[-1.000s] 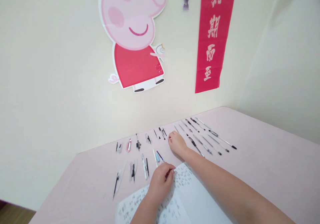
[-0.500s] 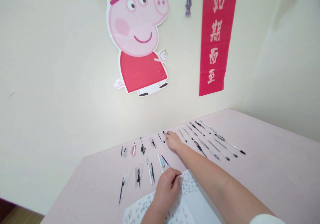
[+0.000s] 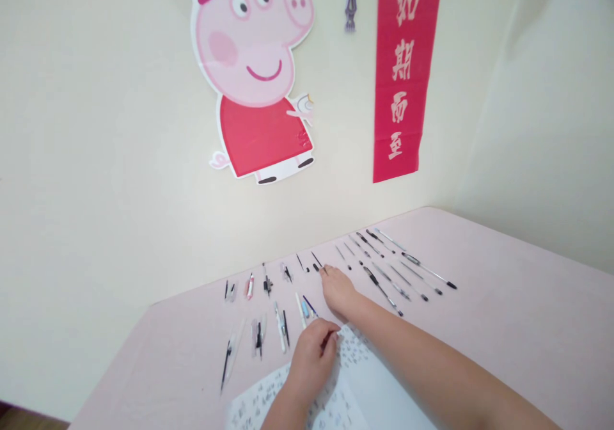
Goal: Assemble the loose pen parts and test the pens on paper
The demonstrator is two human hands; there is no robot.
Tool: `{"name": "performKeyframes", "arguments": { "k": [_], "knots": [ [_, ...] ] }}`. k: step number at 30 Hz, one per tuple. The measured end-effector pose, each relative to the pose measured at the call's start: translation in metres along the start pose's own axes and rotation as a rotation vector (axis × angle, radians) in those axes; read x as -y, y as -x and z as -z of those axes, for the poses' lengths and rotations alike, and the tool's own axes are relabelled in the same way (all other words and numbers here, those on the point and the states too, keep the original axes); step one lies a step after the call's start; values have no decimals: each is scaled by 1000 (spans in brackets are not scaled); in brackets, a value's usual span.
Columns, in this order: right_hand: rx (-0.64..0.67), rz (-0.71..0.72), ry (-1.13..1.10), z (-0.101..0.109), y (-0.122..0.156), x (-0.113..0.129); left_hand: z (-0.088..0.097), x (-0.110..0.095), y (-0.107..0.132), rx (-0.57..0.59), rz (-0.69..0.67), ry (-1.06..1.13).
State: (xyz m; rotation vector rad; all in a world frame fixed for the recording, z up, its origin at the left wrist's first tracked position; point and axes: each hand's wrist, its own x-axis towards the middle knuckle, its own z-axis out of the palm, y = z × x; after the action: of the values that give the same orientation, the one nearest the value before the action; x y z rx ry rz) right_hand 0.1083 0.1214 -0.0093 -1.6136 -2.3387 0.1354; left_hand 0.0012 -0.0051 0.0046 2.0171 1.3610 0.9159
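Right hand (image 3: 337,290) drawn back, curled, pinching pen piece (image 3: 326,269)

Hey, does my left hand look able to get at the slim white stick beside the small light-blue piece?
Probably yes: the left hand seems to rest on the white handwritten paper, close to the slim white stick, with nothing visible between them.

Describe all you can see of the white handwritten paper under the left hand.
The white handwritten paper lies on the pale pink tabletop, cut off by the picture's bottom edge. Small dark characters mark its left side and upper corner; its right part looks blank. The bare left hand rests on it, hiding part. One sheet or several: unclear.
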Motion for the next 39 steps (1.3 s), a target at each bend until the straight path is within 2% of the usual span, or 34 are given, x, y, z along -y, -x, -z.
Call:
{"name": "performKeyframes", "arguments": {
  "k": [9, 13, 18, 24, 28, 32, 36, 39],
  "knots": [
    [-29, 36, -10, 18, 32, -6, 0, -1, 0, -12, 9, 7],
    [-87, 37, -50, 20, 31, -9, 1, -2, 0, -17, 4, 13],
    [-161, 40, -38, 12, 27, -5, 0, -1, 0, -16, -3, 24],
    [-190, 40, -60, 10, 27, -2, -1, 0, -1, -44, 9, 42],
    [-256, 49, -265, 19, 29, -5, -4, 7, -4, -120, 87, 201],
    [-293, 182, -595, 33, 34, -4, -4, 10, -7, -229, 249, 530],
    [-104, 310, -885, 46, 40, 3, 1, 7, -9, -408, 368, 812],
    [-11, 390, -999, 47, 42, 7, 5, 4, -10, -537, 409, 939]
  ]
}}
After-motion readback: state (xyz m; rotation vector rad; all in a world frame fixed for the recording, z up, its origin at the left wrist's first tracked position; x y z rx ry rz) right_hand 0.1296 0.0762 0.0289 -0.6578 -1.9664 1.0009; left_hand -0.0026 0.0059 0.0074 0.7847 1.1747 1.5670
